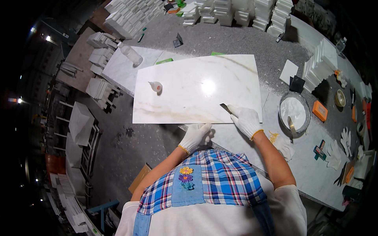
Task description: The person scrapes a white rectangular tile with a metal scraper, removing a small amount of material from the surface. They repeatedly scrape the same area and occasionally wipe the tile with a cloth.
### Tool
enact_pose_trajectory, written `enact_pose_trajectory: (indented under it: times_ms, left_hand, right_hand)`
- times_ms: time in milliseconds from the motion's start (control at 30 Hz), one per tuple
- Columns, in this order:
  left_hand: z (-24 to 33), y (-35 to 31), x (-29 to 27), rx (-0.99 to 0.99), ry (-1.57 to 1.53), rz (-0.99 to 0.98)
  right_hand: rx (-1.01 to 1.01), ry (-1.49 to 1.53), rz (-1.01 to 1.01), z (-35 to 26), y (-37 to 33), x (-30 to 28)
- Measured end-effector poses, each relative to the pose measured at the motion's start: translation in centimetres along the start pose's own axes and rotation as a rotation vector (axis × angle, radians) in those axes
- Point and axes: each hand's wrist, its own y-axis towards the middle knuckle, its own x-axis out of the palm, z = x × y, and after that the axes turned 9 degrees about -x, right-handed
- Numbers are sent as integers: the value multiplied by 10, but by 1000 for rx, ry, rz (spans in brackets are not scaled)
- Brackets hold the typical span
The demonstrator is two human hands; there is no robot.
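A small flat blade (225,107) is gripped in the gloved right hand (246,120), the fingers closed around its handle, and its dark tip is laid on the near edge of a white marble slab (189,88). The step in hand is judged to be scraping or spreading along that near edge. The gloved left hand (195,135) is pressed, loosely curled with nothing held, against the slab's front edge where it overhangs the table (315,173), so the slab appears to be steadied. The next move is judged to call for the blade to be kept flat and low while the slab is braced against sliding.

The slab is laid across the table directly in front of the person, pale with faint brown veining and a bright glare near its middle. A small squeeze bottle (156,86) is seen lying on its left part, well apart from both hands. To the right, a round metal pan (294,112) of white paste is set near the right hand, with an orange block (319,110) just beyond it. Stacks of white tiles (236,11) are ranged along the far side.
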Motion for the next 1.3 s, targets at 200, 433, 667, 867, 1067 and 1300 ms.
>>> enact_pose_trajectory:
  times_ms: [200, 433, 667, 867, 1067, 1300]
  left_hand:
    - [-3, 3, 0, 5, 17, 2]
    - [-1, 2, 1, 11, 11, 6]
    - [-2, 4, 1, 20, -30, -6]
    - [-7, 10, -3, -15, -1, -25]
    - [-8, 13, -5, -9, -30, -62]
    - [-5, 9, -2, 18, 3, -47]
  right_hand:
    - [53, 248, 125, 21, -9, 14]
    - [88, 146, 61, 10, -4, 3]
    - [-30, 71, 66, 12, 1, 4]
    - [-26, 14, 30, 19, 8, 2]
    - [-40, -47, -80, 17, 12, -5]
    - [83, 100, -73, 15, 14, -11]
